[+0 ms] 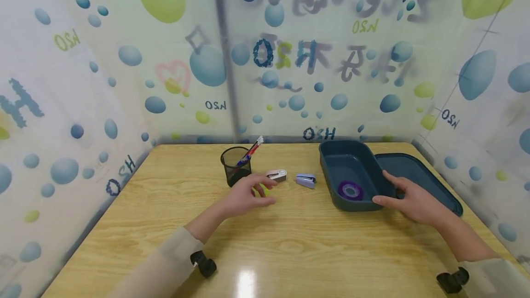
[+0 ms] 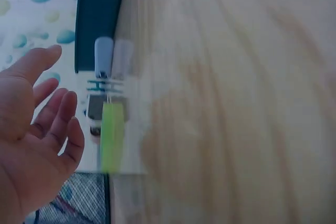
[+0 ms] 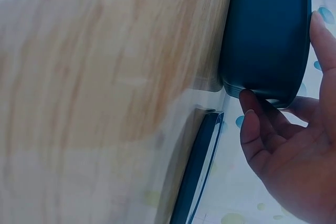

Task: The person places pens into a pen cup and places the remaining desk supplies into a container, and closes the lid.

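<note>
In the head view my left hand [image 1: 246, 197] hovers with loosely bent fingers over a small yellow-green block [image 1: 262, 191], partly hidden by them. The left wrist view shows a gap between that hand [image 2: 39, 124] and the yellow-green block [image 2: 112, 137]. My right hand [image 1: 418, 203] grips the near right corner of a dark blue box [image 1: 348, 148], its thumb at the rim. From the right wrist, the fingers [image 3: 251, 124] bend against the box's outer side. Inside the box lies a purple tape roll [image 1: 351, 191].
A black mesh pen cup [image 1: 236, 169] with several pens [image 1: 254, 148] stands behind the left hand. Near it lie a small grey-white item [image 1: 277, 175] and a lilac stapler [image 1: 305, 180]. A dark blue lid [image 1: 418, 174] lies right of the box on the wooden table [image 1: 290, 247].
</note>
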Demonstrator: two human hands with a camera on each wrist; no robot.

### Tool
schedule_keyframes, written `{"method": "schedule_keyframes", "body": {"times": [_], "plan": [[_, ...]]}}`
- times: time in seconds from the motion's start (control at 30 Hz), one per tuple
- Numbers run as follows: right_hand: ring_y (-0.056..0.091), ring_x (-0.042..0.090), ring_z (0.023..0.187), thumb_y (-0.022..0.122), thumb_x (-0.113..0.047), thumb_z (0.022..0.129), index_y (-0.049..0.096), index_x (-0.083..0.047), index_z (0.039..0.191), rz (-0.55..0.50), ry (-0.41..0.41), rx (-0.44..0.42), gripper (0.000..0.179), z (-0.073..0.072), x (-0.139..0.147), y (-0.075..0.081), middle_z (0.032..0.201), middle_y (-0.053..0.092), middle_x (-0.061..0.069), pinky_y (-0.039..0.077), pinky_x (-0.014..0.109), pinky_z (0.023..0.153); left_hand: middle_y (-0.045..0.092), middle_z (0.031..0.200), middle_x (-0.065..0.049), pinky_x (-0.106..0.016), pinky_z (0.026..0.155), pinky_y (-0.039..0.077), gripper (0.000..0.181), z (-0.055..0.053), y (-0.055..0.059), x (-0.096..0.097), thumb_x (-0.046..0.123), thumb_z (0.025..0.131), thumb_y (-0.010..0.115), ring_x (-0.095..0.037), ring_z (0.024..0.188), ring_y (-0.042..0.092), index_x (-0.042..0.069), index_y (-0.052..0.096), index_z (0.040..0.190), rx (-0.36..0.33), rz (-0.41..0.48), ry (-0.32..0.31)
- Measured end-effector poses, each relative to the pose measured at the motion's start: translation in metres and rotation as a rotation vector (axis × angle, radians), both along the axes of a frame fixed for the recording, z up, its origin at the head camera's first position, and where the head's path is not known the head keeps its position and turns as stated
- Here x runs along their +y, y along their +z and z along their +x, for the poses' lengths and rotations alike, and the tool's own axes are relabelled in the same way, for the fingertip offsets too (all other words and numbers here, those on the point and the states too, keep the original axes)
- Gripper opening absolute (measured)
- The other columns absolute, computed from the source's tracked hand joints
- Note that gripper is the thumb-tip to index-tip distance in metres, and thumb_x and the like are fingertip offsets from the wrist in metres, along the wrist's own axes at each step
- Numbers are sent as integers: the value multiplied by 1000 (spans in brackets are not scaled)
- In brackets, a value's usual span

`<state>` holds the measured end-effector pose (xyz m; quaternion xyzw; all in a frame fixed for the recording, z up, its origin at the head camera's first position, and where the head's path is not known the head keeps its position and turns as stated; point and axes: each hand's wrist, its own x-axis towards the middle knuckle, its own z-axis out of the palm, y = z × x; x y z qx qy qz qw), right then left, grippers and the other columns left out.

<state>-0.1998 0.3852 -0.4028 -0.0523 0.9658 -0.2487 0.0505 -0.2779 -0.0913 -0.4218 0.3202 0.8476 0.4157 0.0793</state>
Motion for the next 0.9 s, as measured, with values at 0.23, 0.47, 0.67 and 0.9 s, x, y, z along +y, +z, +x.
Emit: {"method": "schedule_keyframes", "body": {"times": [0.23,0.47,0.67,0.9], "plan": [[49,65,139,70,-58,104,22,4,172,5,6,-5,104,-1,-1,2,164,31,47,49,75,104,71,109,-10,-26,66,50,46,-4,-6,-38,23,99,85,-14,77,58,5,72,140,-84,-64,39],[56,42,119,70,-57,104,23,4,172,-3,6,-15,103,0,-1,1,163,36,44,52,56,92,71,98,-2,-26,66,49,48,-9,-10,-49,25,100,83,-14,79,59,4,72,142,-122,-133,0],[57,42,120,70,-58,105,23,4,172,-2,4,-23,102,1,0,0,163,36,44,53,55,92,73,98,-2,-27,69,47,45,-10,-11,-48,27,101,82,-15,80,57,7,74,140,-152,-171,-38],[57,43,120,70,-57,105,23,4,172,-1,8,-19,102,1,-1,3,163,37,44,53,55,91,64,110,-7,-31,83,48,28,-8,-9,-45,29,98,85,-18,95,56,21,82,125,-143,-202,-37]]}}
